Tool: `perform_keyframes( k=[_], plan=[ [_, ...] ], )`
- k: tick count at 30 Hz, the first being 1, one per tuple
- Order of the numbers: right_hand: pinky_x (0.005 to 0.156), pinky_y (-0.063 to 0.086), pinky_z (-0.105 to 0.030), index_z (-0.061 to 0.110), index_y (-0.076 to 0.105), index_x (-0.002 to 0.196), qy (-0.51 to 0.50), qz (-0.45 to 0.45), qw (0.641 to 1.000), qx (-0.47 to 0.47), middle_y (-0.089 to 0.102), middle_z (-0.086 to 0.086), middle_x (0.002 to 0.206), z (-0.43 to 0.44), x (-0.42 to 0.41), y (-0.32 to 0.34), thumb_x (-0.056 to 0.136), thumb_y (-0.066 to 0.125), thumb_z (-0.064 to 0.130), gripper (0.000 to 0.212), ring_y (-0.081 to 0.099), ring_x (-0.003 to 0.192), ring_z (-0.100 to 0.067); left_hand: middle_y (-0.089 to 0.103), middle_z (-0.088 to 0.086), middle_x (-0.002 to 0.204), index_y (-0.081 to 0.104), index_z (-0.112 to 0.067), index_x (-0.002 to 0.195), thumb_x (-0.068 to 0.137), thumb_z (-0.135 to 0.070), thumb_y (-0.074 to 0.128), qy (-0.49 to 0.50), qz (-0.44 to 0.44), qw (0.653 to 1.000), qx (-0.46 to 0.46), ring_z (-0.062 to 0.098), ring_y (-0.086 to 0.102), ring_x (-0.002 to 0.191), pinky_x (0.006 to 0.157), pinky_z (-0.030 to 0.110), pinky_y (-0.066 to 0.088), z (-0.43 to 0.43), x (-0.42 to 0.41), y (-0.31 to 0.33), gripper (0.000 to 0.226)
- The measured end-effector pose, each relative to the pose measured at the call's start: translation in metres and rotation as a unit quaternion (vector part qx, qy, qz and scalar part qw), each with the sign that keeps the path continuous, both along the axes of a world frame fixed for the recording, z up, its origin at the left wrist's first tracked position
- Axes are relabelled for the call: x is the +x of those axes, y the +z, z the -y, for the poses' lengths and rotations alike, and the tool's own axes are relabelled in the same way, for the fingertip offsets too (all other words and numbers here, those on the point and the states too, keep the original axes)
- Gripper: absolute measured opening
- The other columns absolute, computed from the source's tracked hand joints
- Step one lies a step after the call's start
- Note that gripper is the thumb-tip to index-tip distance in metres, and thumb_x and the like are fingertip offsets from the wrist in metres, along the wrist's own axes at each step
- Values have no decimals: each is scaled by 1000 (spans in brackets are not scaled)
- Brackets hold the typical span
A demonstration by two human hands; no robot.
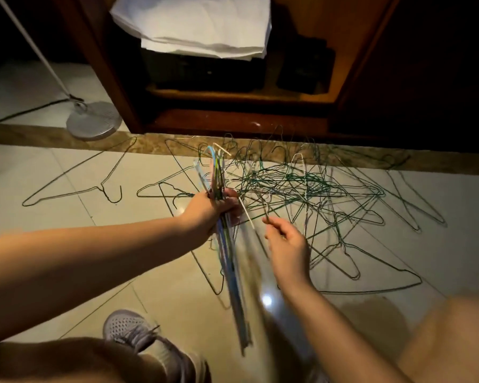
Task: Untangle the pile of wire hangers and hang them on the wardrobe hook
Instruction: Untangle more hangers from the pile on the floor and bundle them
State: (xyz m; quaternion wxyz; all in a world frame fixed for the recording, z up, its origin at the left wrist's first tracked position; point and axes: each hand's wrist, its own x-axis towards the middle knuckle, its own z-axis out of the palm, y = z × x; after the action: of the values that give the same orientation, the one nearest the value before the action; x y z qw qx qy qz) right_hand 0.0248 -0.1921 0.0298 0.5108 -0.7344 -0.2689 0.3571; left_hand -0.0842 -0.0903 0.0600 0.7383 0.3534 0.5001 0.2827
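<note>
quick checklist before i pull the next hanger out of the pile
1. Left hand grips the bundle of hangers firmly: ok.
2. Right hand free to pick: cannot tell; it is blurred, fingers curled near a wire.
3. Pile loose enough to lift one hanger cleanly: not ok; the wires cross thickly.
4. Easier pick available: ok; a single hanger lies apart on the floor, left of the pile.
5. Hook in the wardrobe in sight: not ok; only its lower shelves show.
</note>
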Motion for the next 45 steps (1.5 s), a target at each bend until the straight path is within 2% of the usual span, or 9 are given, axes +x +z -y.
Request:
perform_keyframes(
  k=[5, 9, 13, 17, 22, 30, 36, 42, 45],
  plan=[
    [77, 48, -24, 17, 66, 103, 45, 10, 999, 8, 68, 4, 95, 1, -28, -3, 91, 54, 11, 18, 61, 86, -10, 62, 12, 84, 48, -15, 118, 88, 10, 47, 10, 73, 997, -2, 13, 66, 65, 63, 23, 55, -5, 10, 4, 40],
    [74, 47, -27, 20, 66, 104, 43, -9, 999, -10, 65, 7, 89, 4, -24, -11, 92, 54, 14, 18, 56, 77, -6, 64, 14, 84, 50, -24, 117, 85, 16, 43, -12, 70, 997, -7, 19, 66, 75, 67, 25, 55, -11, 6, 5, 52],
    [75, 48, -19, 19, 67, 109, 71, -29, 997, -15, 63, 17, 86, 3, -24, -19, 91, 56, 14, 21, 57, 78, 2, 61, 9, 71, 53, -11, 117, 89, 8, 44, -31, 92, 995, -9, 16, 63, 64, 59, 24, 53, -13, 3, 2, 35],
    [81, 54, -35, 22, 67, 107, 116, -46, 992, -17, 69, 6, 92, -3, -27, -29, 92, 55, 18, 20, 65, 88, -17, 52, 5, 65, 52, -6, 114, 92, 6, 42, -15, 49, 999, 18, 14, 57, 57, 57, 26, 52, -17, 2, -1, 26],
    [60, 39, -19, 21, 61, 115, 97, 27, 989, -106, 61, 8, 90, -19, 2, -62, 95, 51, 22, 23, 55, 75, -11, 39, 5, 68, 55, -8, 103, 95, 5, 37, -1, 11, 1000, 21, 14, 46, 59, 52, 22, 49, -23, 0, -10, 23],
    [100, 37, -31, 13, 30, 143, 181, 116, 914, -344, 41, -13, 142, -52, 48, -140, 93, 45, 17, 53, 44, 127, -31, 44, 2, 68, 61, -17, 87, 94, -3, 47, -82, -212, 967, 117, 12, 41, 58, 49, 21, 42, -45, -12, -47, 21],
    [106, 31, -39, 10, 36, 135, 211, 189, 861, -423, 34, -14, 142, -51, 56, -172, 90, 47, 14, 46, 34, 129, -34, 57, 6, 89, 56, -15, 124, 96, -6, 45, -153, -374, 890, 210, 21, 54, 75, 77, 42, 52, -67, -15, -94, 32],
    [86, 43, -36, 7, 45, 124, 220, 285, 818, -449, 54, -17, 125, -49, 72, -186, 94, 28, 3, 35, 52, 114, -33, 56, 1, 85, 53, -13, 128, 93, -15, 55, -145, -364, 908, 149, 12, 49, 63, 50, 19, 48, -89, -17, -149, 35],
    [87, 46, -37, 2, 51, 119, 247, 305, 793, -466, 54, -18, 124, -51, 74, -191, 92, 33, -1, 32, 52, 115, -33, 59, 7, 97, 54, -13, 127, 92, -14, 56, -154, -376, 901, 154, 13, 50, 65, 60, 28, 52, -93, -15, -167, 35]
  ],
)
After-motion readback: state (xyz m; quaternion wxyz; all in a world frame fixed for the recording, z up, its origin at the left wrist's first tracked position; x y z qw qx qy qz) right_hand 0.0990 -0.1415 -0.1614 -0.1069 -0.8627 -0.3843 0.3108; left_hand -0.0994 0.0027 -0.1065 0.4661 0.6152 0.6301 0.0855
